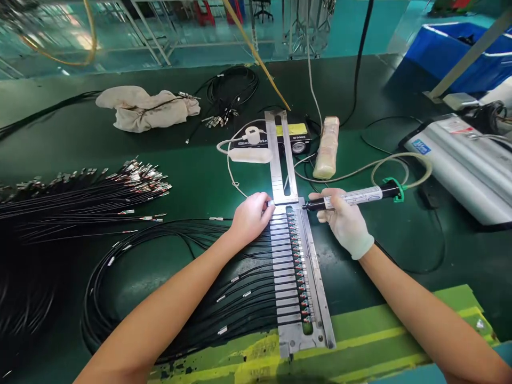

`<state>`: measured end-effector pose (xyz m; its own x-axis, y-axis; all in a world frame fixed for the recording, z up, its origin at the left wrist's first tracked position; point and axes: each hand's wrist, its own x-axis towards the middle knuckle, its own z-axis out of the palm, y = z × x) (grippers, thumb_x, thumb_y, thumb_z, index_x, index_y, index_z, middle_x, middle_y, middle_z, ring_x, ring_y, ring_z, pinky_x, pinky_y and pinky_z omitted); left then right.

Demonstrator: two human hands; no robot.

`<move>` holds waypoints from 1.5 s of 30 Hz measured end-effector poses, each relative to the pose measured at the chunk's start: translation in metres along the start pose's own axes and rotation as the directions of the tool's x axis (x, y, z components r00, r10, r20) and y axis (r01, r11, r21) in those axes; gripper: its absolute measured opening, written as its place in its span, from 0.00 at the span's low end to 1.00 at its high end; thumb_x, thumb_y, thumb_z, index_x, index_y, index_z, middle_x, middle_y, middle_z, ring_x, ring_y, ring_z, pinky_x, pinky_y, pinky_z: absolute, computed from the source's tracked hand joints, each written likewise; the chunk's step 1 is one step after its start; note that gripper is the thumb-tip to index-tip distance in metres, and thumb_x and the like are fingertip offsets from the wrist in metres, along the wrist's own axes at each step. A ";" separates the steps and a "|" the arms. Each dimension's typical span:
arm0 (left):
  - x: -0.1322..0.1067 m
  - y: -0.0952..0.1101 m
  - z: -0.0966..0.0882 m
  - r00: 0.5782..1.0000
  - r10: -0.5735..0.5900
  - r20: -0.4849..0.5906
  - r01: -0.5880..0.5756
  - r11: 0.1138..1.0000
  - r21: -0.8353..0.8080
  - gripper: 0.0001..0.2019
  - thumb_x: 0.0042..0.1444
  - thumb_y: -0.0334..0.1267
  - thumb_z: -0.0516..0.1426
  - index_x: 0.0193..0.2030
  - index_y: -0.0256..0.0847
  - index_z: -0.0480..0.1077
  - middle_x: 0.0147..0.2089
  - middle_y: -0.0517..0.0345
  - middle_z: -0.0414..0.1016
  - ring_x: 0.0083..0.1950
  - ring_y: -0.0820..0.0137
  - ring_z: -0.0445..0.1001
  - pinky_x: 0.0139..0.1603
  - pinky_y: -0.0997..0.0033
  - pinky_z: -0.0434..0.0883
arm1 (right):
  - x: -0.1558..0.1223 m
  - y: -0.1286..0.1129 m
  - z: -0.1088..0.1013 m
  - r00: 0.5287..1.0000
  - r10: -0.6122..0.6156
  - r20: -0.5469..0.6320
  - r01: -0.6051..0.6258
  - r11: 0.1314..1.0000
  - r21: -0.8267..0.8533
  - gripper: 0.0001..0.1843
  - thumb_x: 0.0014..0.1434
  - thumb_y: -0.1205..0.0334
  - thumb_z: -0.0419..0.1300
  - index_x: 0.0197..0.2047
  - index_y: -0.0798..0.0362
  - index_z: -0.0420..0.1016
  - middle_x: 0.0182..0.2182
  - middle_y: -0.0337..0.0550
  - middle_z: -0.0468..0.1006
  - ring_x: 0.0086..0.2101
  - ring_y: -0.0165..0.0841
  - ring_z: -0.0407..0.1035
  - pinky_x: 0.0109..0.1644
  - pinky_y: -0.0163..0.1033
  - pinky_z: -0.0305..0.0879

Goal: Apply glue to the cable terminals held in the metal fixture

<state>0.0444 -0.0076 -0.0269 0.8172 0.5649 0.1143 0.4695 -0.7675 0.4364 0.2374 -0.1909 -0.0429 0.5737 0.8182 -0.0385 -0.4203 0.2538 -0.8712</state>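
- The left hand (251, 216) is bare. Its fingers are curled together and pinch a small metal cable end (271, 202) at the top row of the metal fixture (317, 282).
- The right hand (344, 221) wears a white glove. It is closed around a dispensing syringe (354, 197) and holds it almost level.
- The black tip of the syringe points to the left and is at the top of the slot in the fixture, just beside the left fingers.
- A pale hose (400, 159) goes from the back end of the syringe, makes a loop on the green table (200, 176) and runs toward the small control box (298, 140).
- The fixture lies long between both forearms. Many black cables (168, 234) come in from the left, and their ends sit in its rows.
- More cables with metal ends (100, 186) lie in a bundle at the far left.
- A crumpled cloth (146, 109) is at the back of the table, well apart from the hands.
- A wrapped roll (327, 146) lies beside the control box.
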 end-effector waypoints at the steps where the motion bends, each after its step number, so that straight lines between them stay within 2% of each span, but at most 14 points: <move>1: 0.001 -0.001 -0.003 1.000 -0.012 0.019 0.012 1.000 -0.018 0.10 0.70 0.42 0.53 0.47 0.38 0.71 0.39 0.54 0.73 0.43 0.64 0.71 0.41 0.63 0.65 | 0.006 0.002 0.003 1.000 -0.003 0.012 0.003 1.000 -0.024 0.18 0.61 0.49 0.69 0.50 0.49 0.75 0.46 0.47 0.82 0.29 0.29 0.73 0.34 0.37 0.71; 4: -0.004 0.000 -0.016 0.999 0.006 0.051 -0.006 1.000 0.004 0.17 0.70 0.43 0.54 0.61 0.37 0.69 0.48 0.52 0.76 0.49 0.62 0.73 0.48 0.60 0.71 | 0.017 0.008 0.010 0.999 -0.032 0.024 0.034 0.995 -0.098 0.16 0.62 0.52 0.69 0.49 0.49 0.74 0.49 0.46 0.82 0.29 0.30 0.75 0.35 0.38 0.74; 7: -0.020 0.010 -0.027 0.978 0.161 0.135 -0.184 0.966 0.184 0.22 0.70 0.44 0.55 0.66 0.35 0.68 0.66 0.44 0.70 0.64 0.55 0.69 0.64 0.53 0.69 | 0.016 0.013 0.010 0.993 -0.098 0.065 0.110 0.971 -0.214 0.12 0.63 0.58 0.69 0.47 0.49 0.74 0.50 0.46 0.81 0.30 0.30 0.76 0.38 0.39 0.76; 8: -0.027 0.013 -0.028 0.960 0.213 0.182 -0.252 0.940 0.231 0.28 0.69 0.48 0.58 0.68 0.32 0.66 0.71 0.42 0.65 0.70 0.52 0.64 0.68 0.51 0.67 | 0.015 0.014 0.009 0.985 -0.143 0.097 0.163 0.954 -0.253 0.10 0.64 0.60 0.68 0.47 0.49 0.74 0.50 0.46 0.81 0.30 0.30 0.76 0.39 0.40 0.77; 9: -0.033 0.017 -0.028 0.946 0.250 0.204 -0.301 0.914 0.273 0.38 0.65 0.56 0.61 0.71 0.28 0.64 0.74 0.38 0.61 0.74 0.49 0.60 0.72 0.48 0.64 | 0.012 0.014 0.007 0.972 -0.194 0.133 0.225 0.932 -0.285 0.09 0.65 0.62 0.67 0.48 0.49 0.74 0.51 0.46 0.81 0.31 0.30 0.76 0.40 0.40 0.77; 11: -0.045 0.022 -0.023 0.936 0.272 0.221 -0.336 0.876 0.345 0.56 0.55 0.70 0.63 0.74 0.21 0.58 0.78 0.32 0.51 0.78 0.44 0.54 0.75 0.43 0.59 | 0.008 0.014 0.002 0.938 -0.281 0.202 0.336 0.878 -0.341 0.11 0.66 0.65 0.65 0.51 0.48 0.76 0.52 0.47 0.80 0.34 0.31 0.77 0.41 0.42 0.78; 14: -0.052 0.023 -0.013 0.935 0.259 0.242 -0.339 0.853 0.396 0.65 0.48 0.80 0.58 0.76 0.21 0.56 0.80 0.33 0.45 0.79 0.43 0.53 0.75 0.39 0.59 | 0.005 0.010 -0.005 0.903 -0.324 0.283 0.425 0.778 -0.463 0.18 0.62 0.70 0.66 0.54 0.48 0.78 0.54 0.49 0.79 0.42 0.36 0.79 0.44 0.43 0.79; 17: -0.053 0.023 -0.008 0.933 0.261 0.248 -0.346 0.844 0.411 0.68 0.44 0.82 0.58 0.75 0.20 0.58 0.79 0.34 0.48 0.77 0.44 0.57 0.74 0.41 0.62 | 0.006 0.005 -0.005 0.821 -0.380 0.426 0.565 0.642 -0.518 0.22 0.58 0.73 0.67 0.55 0.51 0.78 0.53 0.51 0.79 0.50 0.41 0.78 0.52 0.46 0.79; 19: -0.052 0.023 -0.006 0.938 0.261 0.228 -0.338 0.836 0.433 0.67 0.44 0.81 0.59 0.74 0.21 0.60 0.77 0.35 0.52 0.76 0.45 0.60 0.73 0.42 0.63 | 0.009 0.003 -0.002 0.761 -0.407 0.505 0.644 0.569 -0.512 0.23 0.56 0.74 0.68 0.55 0.53 0.77 0.53 0.52 0.80 0.51 0.41 0.77 0.55 0.46 0.78; 20: -0.052 0.023 -0.006 0.940 0.262 0.220 -0.336 0.830 0.444 0.65 0.45 0.81 0.59 0.74 0.22 0.61 0.77 0.35 0.54 0.76 0.45 0.61 0.73 0.43 0.63 | 0.011 0.003 0.000 0.748 -0.409 0.523 0.659 0.548 -0.515 0.23 0.56 0.74 0.68 0.56 0.54 0.77 0.53 0.52 0.80 0.51 0.41 0.77 0.55 0.46 0.78; 26: -0.049 0.027 -0.006 0.934 0.267 0.236 -0.351 0.802 0.482 0.62 0.47 0.81 0.58 0.70 0.23 0.67 0.75 0.33 0.58 0.74 0.43 0.64 0.70 0.39 0.66 | 0.017 0.004 0.001 0.766 -0.376 0.522 0.640 0.532 -0.555 0.23 0.57 0.74 0.66 0.56 0.52 0.76 0.53 0.52 0.80 0.51 0.40 0.78 0.55 0.45 0.78; 35: -0.049 0.026 -0.005 0.935 0.263 0.237 -0.344 0.834 0.431 0.63 0.46 0.79 0.60 0.71 0.19 0.65 0.75 0.30 0.57 0.74 0.41 0.62 0.70 0.33 0.63 | 0.020 0.005 0.003 0.753 -0.362 0.550 0.654 0.512 -0.557 0.23 0.57 0.73 0.68 0.55 0.55 0.76 0.52 0.54 0.80 0.51 0.39 0.78 0.57 0.45 0.78; 42: -0.050 0.023 -0.003 0.936 0.229 0.266 -0.327 0.847 0.419 0.58 0.50 0.79 0.57 0.74 0.31 0.65 0.77 0.36 0.54 0.77 0.44 0.58 0.75 0.36 0.58 | 0.022 0.005 0.006 0.772 -0.355 0.527 0.630 0.542 -0.557 0.22 0.57 0.74 0.68 0.56 0.55 0.77 0.52 0.55 0.81 0.51 0.39 0.78 0.57 0.45 0.78; 45: -0.050 0.022 -0.003 0.937 0.226 0.264 -0.320 0.858 0.401 0.60 0.49 0.79 0.58 0.74 0.27 0.63 0.77 0.34 0.53 0.77 0.43 0.58 0.74 0.34 0.58 | 0.022 0.005 0.007 0.775 -0.357 0.522 0.628 0.528 -0.572 0.22 0.57 0.74 0.68 0.55 0.54 0.77 0.52 0.54 0.81 0.51 0.39 0.78 0.57 0.45 0.78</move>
<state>0.0131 -0.0518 -0.0203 0.9608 0.2757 -0.0300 0.2752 -0.9612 -0.0200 0.2431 -0.1683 -0.0449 0.2275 0.8127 0.5364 0.5407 0.3527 -0.7637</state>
